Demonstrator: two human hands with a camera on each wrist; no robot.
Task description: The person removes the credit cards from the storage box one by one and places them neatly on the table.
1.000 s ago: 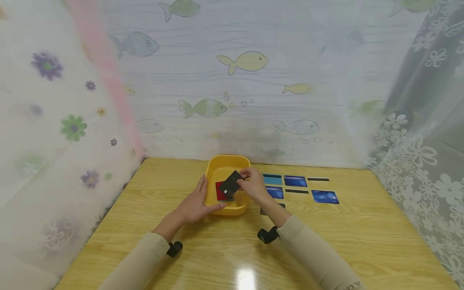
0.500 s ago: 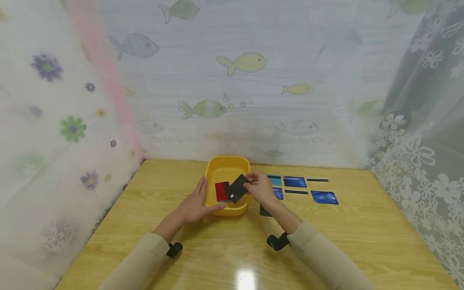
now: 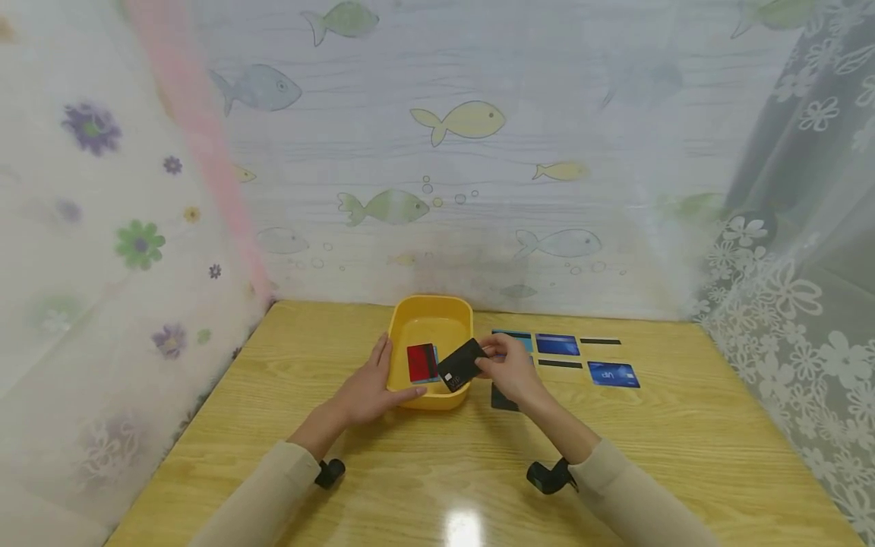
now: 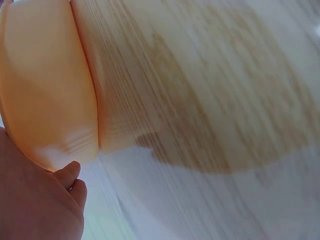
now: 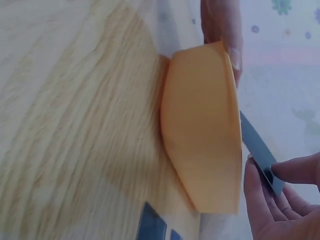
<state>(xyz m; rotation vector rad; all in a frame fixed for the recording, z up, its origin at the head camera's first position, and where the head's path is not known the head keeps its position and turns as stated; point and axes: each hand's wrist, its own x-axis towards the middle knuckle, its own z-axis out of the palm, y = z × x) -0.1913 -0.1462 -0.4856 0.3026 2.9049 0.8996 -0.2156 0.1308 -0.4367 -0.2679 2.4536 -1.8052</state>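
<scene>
Black card point(image 3: 462, 364) pinched in right hand point(image 3: 511, 369) fingers; left hand point(image 3: 369, 386) flat against yellow tray point(image 3: 430, 312); blue cards point(image 3: 612, 373) beside.

Left hand point(image 3: 369, 387) flat, fingers straight — right hand point(image 3: 509, 368) pinching, forearms outstretched

Yellow tub point(image 3: 431, 311), red card point(image 3: 421, 362) inside, black card point(image 3: 462, 364), blue cards point(image 3: 612, 373) (wood-grain table point(image 3: 683, 441)).

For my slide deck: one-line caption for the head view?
Right hand pinches a black card over the yellow tub rim, left hand steadying it.
</scene>
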